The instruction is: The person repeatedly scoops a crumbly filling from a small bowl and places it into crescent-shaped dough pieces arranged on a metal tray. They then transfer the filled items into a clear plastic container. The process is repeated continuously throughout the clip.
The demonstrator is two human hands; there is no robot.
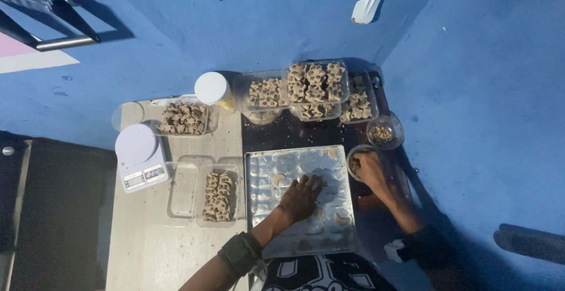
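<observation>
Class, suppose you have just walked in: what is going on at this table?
A person presses the left hand flat on a shiny metal mould tray with a few pale dough pieces in it. The right hand reaches into a small clear bowl. Clear plastic boxes of brown shaped biscuits and a white kitchen scale stand nearby.

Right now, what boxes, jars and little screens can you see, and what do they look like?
Kitchen scale: left side of the table, white, round platform, small grey screen.
Jar: behind the scale, white round lid, yellowish body.
Clear plastic boxes: along the back, rectangular, filled with brown shaped cookies.
Box of cookies: left of the metal tray, clear.
Empty clear box: beside the scale.
Two small round bowls: near the right hand.
</observation>
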